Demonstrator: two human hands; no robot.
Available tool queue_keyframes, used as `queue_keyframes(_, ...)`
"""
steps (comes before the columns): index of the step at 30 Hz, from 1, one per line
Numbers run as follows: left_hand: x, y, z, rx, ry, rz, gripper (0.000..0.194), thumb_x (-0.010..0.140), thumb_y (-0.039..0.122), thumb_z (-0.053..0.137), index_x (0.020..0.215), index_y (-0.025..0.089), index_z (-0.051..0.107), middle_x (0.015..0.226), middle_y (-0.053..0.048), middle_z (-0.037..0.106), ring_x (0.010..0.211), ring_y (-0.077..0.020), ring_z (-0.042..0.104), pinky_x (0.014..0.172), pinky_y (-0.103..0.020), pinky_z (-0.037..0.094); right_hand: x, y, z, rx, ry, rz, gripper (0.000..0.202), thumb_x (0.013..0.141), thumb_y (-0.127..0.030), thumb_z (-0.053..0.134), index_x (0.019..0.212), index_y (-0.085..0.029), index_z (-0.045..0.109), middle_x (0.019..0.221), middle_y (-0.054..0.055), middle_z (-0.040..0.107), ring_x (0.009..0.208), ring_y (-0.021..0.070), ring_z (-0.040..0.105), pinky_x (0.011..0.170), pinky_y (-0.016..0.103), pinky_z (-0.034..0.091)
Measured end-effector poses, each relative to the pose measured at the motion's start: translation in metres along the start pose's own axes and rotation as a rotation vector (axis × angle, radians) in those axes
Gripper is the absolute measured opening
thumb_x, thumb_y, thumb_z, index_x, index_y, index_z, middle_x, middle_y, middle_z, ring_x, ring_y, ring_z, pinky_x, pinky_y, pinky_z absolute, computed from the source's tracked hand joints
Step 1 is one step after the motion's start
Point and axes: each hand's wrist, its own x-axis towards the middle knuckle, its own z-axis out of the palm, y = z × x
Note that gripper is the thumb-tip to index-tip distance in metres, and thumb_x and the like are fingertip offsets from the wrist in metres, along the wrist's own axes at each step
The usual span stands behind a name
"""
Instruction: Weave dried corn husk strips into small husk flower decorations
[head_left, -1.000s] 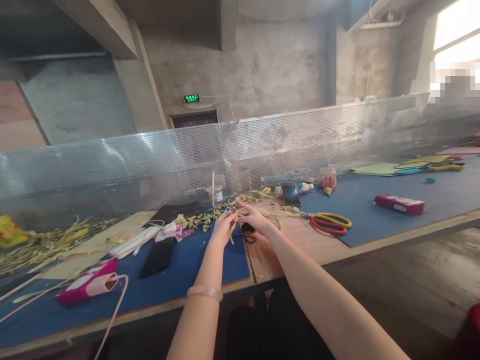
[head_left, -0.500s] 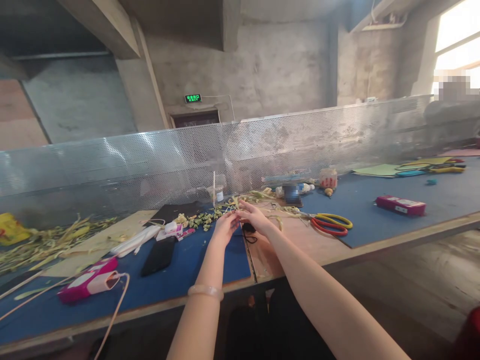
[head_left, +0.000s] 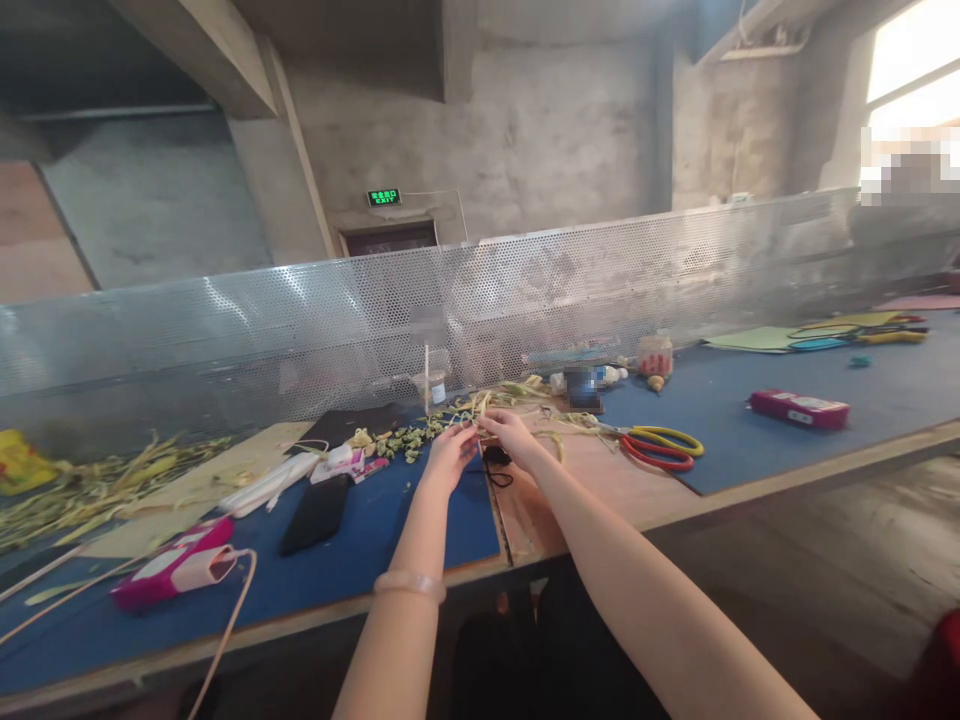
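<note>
My left hand (head_left: 452,454) and my right hand (head_left: 508,432) meet over the middle of the table, fingertips close together. Both have bent, closed fingers around a thin pale strip (head_left: 484,402) that rises between them; its lower part is hidden by the fingers. Small knotted green pieces (head_left: 409,440) lie just left of my left hand. Behind my hands are loose pale-green strips (head_left: 521,390). A black object with a cord loop (head_left: 499,462) rests below my fingers.
Scissors with red and yellow handles (head_left: 660,447) lie right of my hands. On the left are a black phone (head_left: 316,515), a magenta box (head_left: 172,565) with a cable, and dried strips (head_left: 97,485). A perforated metal screen (head_left: 540,290) stands behind. A blurred person sits far right.
My right hand's fingers have drawn in slightly, and the pale strip now stands up more visibly between my hands. The view has shifted a little.
</note>
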Motion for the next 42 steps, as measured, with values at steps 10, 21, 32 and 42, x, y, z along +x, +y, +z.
queue_keyframes(10, 0.001, -0.002, 0.001, 0.050, 0.033, 0.027, 0.017, 0.063, 0.010, 0.070, 0.076, 0.013, 0.059, 0.066, -0.004, 0.065, 0.057, -0.0110, 0.061, 0.050, -0.019, 0.042, 0.004, 0.001, -0.002, -0.212, 0.019, 0.038, 0.023, 0.086, -0.028, 0.050, 0.101, -0.012, 0.054, 0.095, 0.005, 0.058, 0.078, 0.0135, 0.058, 0.067, 0.031, 0.050)
queue_keyframes(21, 0.000, -0.003, 0.007, 0.076, -0.004, 0.101, 0.031, 0.055, 0.008, 0.075, 0.082, 0.013, 0.060, 0.066, -0.001, 0.064, 0.056, -0.0082, 0.058, 0.052, -0.018, 0.040, 0.005, 0.002, -0.001, -0.201, 0.042, 0.032, 0.026, 0.085, -0.029, 0.050, 0.106, -0.013, 0.053, 0.102, 0.006, 0.057, 0.084, 0.0158, 0.058, 0.071, 0.034, 0.049)
queue_keyframes(32, 0.005, -0.007, 0.004, 0.092, 0.031, 0.167, 0.039, 0.053, 0.012, 0.076, 0.087, 0.014, 0.057, 0.069, -0.001, 0.064, 0.055, -0.0079, 0.057, 0.048, -0.017, 0.037, 0.001, -0.004, 0.007, -0.204, 0.078, 0.010, 0.024, 0.086, -0.030, 0.049, 0.100, -0.012, 0.055, 0.094, 0.004, 0.059, 0.077, 0.0135, 0.058, 0.066, 0.030, 0.050)
queue_keyframes(42, 0.007, -0.005, 0.003, 0.081, 0.059, 0.169, 0.034, 0.054, 0.013, 0.075, 0.085, 0.014, 0.060, 0.068, -0.001, 0.065, 0.050, -0.0057, 0.052, 0.044, -0.016, 0.032, 0.005, 0.002, 0.012, -0.219, 0.192, -0.023, 0.029, 0.085, -0.030, 0.051, 0.109, -0.014, 0.053, 0.109, 0.007, 0.055, 0.090, 0.0185, 0.056, 0.075, 0.036, 0.048)
